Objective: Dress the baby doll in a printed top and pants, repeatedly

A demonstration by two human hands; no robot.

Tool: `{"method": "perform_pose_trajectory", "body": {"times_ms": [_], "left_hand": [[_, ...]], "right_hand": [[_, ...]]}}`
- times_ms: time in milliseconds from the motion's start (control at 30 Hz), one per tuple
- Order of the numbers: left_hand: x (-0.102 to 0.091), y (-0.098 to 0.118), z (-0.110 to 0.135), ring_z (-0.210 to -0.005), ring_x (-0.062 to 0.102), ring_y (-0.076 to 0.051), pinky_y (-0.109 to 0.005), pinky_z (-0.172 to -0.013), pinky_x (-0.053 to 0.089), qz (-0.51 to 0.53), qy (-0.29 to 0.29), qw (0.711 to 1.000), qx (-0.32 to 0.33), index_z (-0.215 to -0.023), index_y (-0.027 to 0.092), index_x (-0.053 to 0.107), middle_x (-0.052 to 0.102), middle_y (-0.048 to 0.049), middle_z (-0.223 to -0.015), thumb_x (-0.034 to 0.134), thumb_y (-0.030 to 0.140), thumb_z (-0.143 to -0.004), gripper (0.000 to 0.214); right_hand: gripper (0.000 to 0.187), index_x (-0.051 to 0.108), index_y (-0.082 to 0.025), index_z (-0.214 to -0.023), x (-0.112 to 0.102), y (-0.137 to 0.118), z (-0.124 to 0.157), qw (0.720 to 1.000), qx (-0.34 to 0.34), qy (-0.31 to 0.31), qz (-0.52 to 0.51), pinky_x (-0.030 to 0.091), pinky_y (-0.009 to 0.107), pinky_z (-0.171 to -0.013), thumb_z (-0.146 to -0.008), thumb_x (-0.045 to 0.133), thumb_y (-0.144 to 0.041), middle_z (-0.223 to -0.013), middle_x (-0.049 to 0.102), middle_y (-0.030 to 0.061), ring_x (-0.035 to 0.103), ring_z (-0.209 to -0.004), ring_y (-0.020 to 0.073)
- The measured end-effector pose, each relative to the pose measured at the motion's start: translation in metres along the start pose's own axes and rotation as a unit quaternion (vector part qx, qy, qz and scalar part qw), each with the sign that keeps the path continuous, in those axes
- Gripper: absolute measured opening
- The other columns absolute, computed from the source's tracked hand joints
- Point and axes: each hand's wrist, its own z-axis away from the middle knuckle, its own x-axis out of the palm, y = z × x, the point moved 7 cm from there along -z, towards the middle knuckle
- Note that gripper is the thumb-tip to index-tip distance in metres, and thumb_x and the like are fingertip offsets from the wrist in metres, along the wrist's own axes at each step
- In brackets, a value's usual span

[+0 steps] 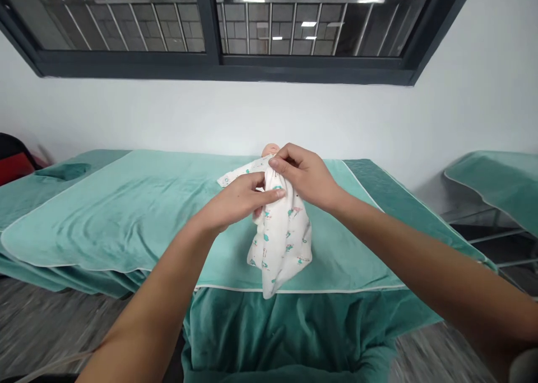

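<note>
A baby doll (270, 149) lies on the bed, and only part of its head shows past my hands. It wears a white baby garment (279, 243) with small green and pink prints; one sleeve (235, 174) stretches out to the left. My right hand (300, 170) pinches the gathered cloth near the doll's neck between thumb and fingers. Just below it, my left hand (247, 198) has its thumb across the front of the cloth and its fingers behind. The garment's lower part hangs loosely toward me. Most of the doll's body is hidden.
A light green sheet (138, 204) covers the bed, with darker green cloth (286, 327) draped over the near edge. Behind it stands a white wall with a barred window (218, 30). A red and black item (14, 159) is at far left; another green-covered surface (500, 176) stands right.
</note>
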Motion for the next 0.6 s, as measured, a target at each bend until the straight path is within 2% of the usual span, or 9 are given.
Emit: {"method": "perform_pose_trajectory", "body": {"times_ms": [167,267,367,433,500,600], "left_hand": [[-0.011,-0.01,-0.003,-0.068,0.06,-0.015,-0.026,-0.059,0.047,0.184,0.036,0.982,0.022,-0.083,0.019,0.065,0.063,-0.0015,-0.077,0.077,0.039,-0.079,0.024],[0.004,-0.026,-0.004,-0.069,0.065,-0.02,-0.03,-0.059,0.052,0.264,-0.005,0.964,-0.025,-0.093,0.019,0.068,0.066,-0.0041,-0.077,0.075,0.051,-0.079,0.035],[0.024,-0.047,-0.003,-0.081,0.072,-0.029,-0.038,-0.065,0.058,0.293,-0.052,0.95,-0.094,-0.099,0.019,0.071,0.072,-0.0099,-0.081,0.063,0.072,-0.081,0.057],[0.03,-0.058,-0.003,-0.089,0.073,-0.033,-0.042,-0.071,0.06,0.303,-0.061,0.944,-0.117,-0.1,0.019,0.072,0.074,-0.0119,-0.083,0.06,0.076,-0.08,0.062],[0.027,-0.063,-0.005,-0.092,0.073,-0.034,-0.044,-0.074,0.061,0.304,-0.051,0.944,-0.114,-0.1,0.018,0.073,0.075,-0.0126,-0.085,0.064,0.074,-0.08,0.06],[0.013,-0.062,-0.01,-0.09,0.073,-0.034,-0.045,-0.074,0.06,0.287,-0.009,0.954,-0.08,-0.1,0.017,0.074,0.075,-0.0121,-0.085,0.068,0.069,-0.079,0.056]], "right_hand": [[0.043,0.056,-0.022,-0.077,0.005,0.022,0.009,0.994,0.045,-0.008,-0.095,0.038,0.026,-0.063,-0.089,0.064,-0.062,-0.075,0.049,-0.0029,0.044,-0.069,0.0124],[0.049,0.052,-0.023,-0.076,0.005,0.028,0.011,0.987,0.056,0.002,-0.149,0.04,0.026,-0.061,-0.086,0.063,-0.069,-0.072,0.046,-0.0032,0.044,-0.067,0.0126],[0.049,0.052,-0.024,-0.079,-0.002,0.034,0.009,0.976,0.071,0.027,-0.203,0.042,0.026,-0.059,-0.084,0.064,-0.071,-0.07,0.044,-0.0037,0.045,-0.064,0.0124],[0.047,0.053,-0.024,-0.08,-0.006,0.041,0.009,0.968,0.089,0.012,-0.233,0.043,0.026,-0.058,-0.084,0.067,-0.069,-0.07,0.045,-0.0036,0.046,-0.062,0.0124],[0.044,0.056,-0.024,-0.081,-0.008,0.049,0.012,0.96,0.111,-0.018,-0.255,0.045,0.027,-0.059,-0.084,0.068,-0.066,-0.07,0.049,-0.0028,0.049,-0.063,0.0132],[0.044,0.062,-0.024,-0.084,-0.011,0.063,0.017,0.95,0.132,-0.043,-0.279,0.05,0.029,-0.063,-0.084,0.068,-0.067,-0.074,0.057,-0.0006,0.057,-0.069,0.0158]]}}
